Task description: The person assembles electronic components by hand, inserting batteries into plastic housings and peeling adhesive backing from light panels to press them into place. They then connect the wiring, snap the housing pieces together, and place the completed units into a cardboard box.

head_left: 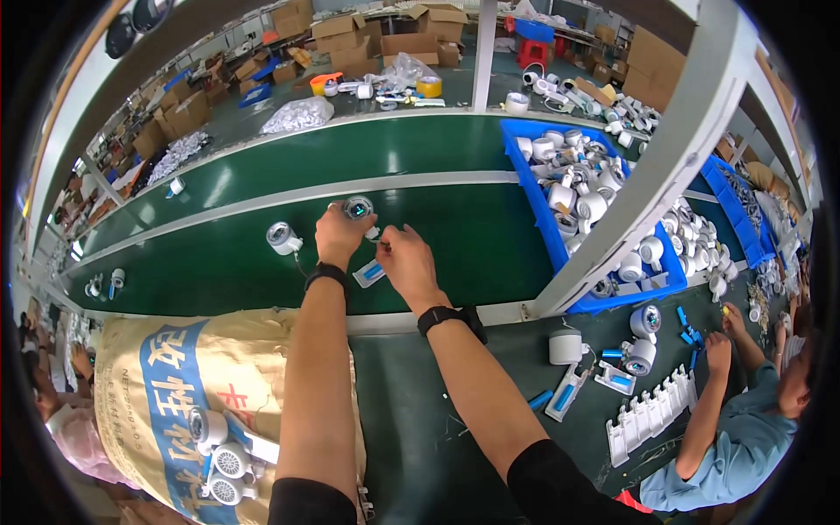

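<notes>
White round-headed unit [358, 207] is gripped in your left hand [342, 234], held over the green bench [477, 254] with its round face turned up. Your right hand [407, 267] is just beside it, fingers bent and drawn together near the unit's short stem; you cannot tell whether they pinch anything. Near your hands lies a white casing with a blue insert [369, 273]. Left of your left hand sits a second white unit [282, 237]; on your right, a blue bin [534, 197] holds many more.
</notes>
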A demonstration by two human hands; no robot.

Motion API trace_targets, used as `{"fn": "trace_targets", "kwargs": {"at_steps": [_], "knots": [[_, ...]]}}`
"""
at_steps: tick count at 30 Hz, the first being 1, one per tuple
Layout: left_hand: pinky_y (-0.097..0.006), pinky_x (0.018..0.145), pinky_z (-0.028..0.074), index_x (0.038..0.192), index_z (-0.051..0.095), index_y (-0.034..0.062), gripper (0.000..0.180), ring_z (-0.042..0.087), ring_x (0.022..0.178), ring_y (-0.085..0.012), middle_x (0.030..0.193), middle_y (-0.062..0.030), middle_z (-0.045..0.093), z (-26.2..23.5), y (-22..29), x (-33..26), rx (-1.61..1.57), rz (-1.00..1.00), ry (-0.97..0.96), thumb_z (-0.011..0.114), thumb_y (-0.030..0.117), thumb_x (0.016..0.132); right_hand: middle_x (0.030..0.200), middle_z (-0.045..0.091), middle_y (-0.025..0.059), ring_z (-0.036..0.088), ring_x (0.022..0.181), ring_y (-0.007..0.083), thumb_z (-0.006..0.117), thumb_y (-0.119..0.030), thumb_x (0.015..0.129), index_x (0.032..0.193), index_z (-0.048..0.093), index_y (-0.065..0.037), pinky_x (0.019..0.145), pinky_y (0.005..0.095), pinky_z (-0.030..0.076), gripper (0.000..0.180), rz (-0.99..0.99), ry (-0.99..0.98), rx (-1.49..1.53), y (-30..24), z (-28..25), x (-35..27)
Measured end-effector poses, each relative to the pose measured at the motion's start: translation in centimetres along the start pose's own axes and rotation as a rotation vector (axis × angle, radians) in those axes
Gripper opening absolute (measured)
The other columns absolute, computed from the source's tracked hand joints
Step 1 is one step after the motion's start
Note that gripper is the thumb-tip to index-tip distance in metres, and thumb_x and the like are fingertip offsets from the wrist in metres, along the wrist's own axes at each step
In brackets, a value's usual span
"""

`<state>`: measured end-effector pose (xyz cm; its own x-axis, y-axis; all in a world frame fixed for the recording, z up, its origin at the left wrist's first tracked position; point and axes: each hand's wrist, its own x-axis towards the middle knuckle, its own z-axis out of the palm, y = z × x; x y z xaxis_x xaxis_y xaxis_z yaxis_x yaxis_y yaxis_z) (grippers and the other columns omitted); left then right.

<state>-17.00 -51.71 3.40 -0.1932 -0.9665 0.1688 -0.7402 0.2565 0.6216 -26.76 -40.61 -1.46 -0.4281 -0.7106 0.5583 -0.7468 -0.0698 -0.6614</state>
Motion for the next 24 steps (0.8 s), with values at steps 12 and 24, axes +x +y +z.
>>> {"fn": "trace_targets", "kwargs": {"at_steps": [12,24], "knots": [[-0.041,0.094,0.056,0.128,0.067,0.0044,0.076,0.071,0.110,-0.0328,0.118,-0.0179,0.073,2.7,-2.3,0.6,-0.049,-0.068,-0.088,0.085,0.051,0.070,0.075,0.068,0.0071,0.068,0.077,0.0271,0.069,-0.004,0.084,0.093,0.063,-0.009,0.122,0.0512,0.028,0.012,-0.138,-0.081,-0.156,0.2,0.6,-0.6],[-0.050,0.077,0.056,0.080,0.075,0.0018,0.059,0.070,0.085,-0.0401,0.083,-0.0228,0.071,1.2,10.8,-15.0,0.083,0.450,-0.409,0.062,0.058,0.092,0.084,0.070,0.0186,0.068,0.079,0.0415,0.065,-0.014,0.092,0.098,0.072,-0.009,0.069,0.0475,0.055,0.010,0.113,-0.158,-0.244,-3.7,-26.8,-12.6]]}}
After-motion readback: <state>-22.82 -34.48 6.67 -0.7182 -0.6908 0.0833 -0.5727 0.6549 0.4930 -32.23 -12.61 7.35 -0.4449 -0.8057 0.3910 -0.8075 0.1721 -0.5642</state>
